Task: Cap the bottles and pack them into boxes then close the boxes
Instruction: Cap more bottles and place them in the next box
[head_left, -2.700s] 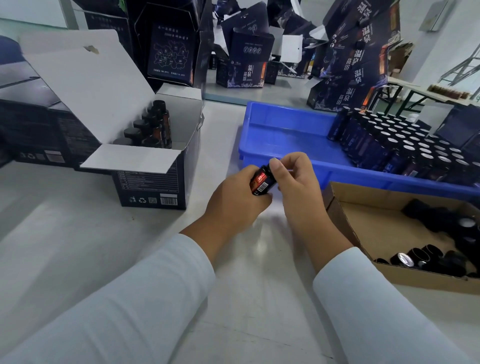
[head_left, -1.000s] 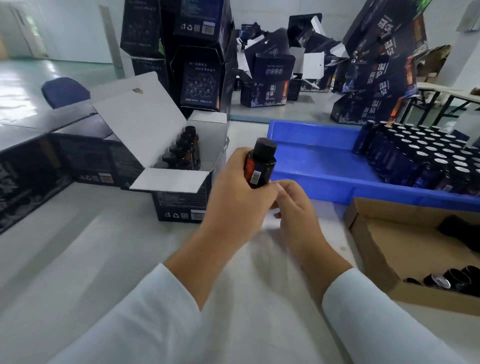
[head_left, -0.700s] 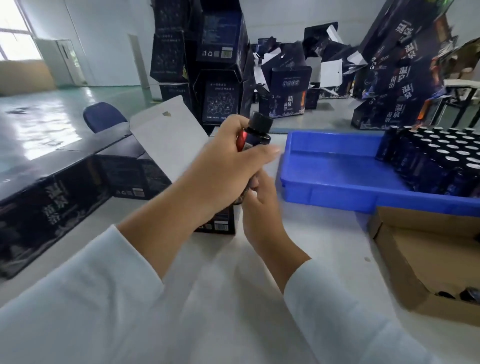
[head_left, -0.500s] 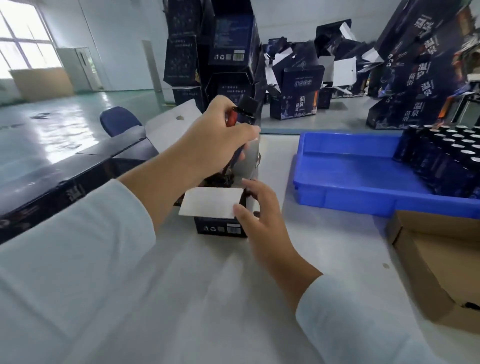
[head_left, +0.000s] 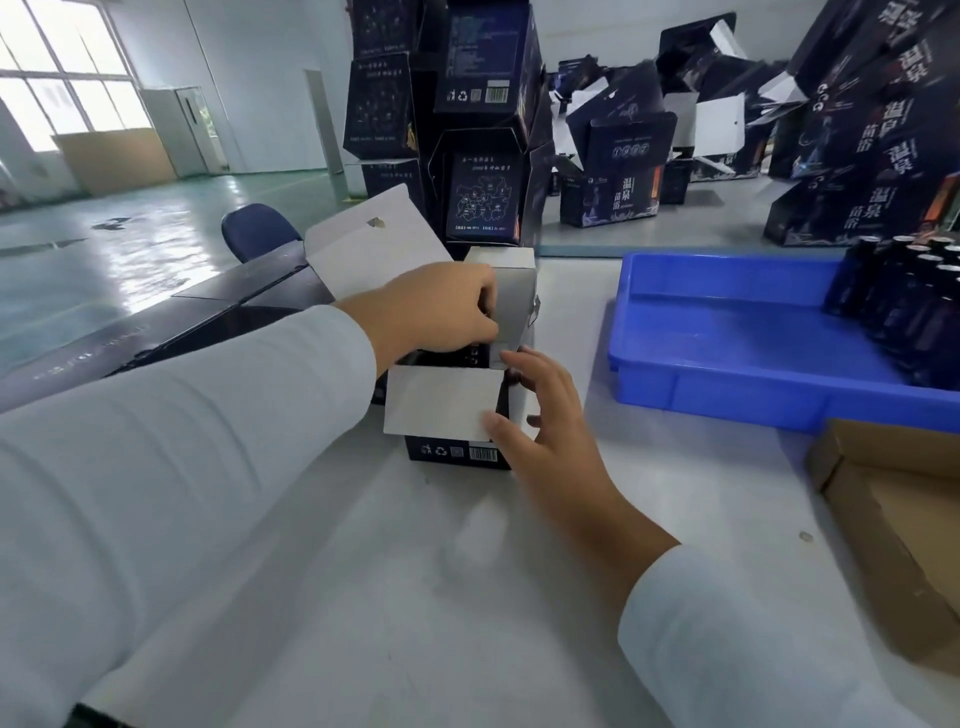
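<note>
Head view, frame centre: left hand (head_left: 441, 306) reaching into open dark cardboard box (head_left: 462, 447), grasp hidden, cannot tell; right hand (head_left: 540, 410) relaxed, steadying box corner. Lower straight, keep box braced.

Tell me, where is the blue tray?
In the head view, the blue tray sits on the table's right side, just right of the open box, with a cardboard box nearer the person.

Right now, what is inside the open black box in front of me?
The left hand reaches down into the open box. Only dark shapes show under it; hand and white front flap cover the rest. Bottles cannot be counted.
</note>
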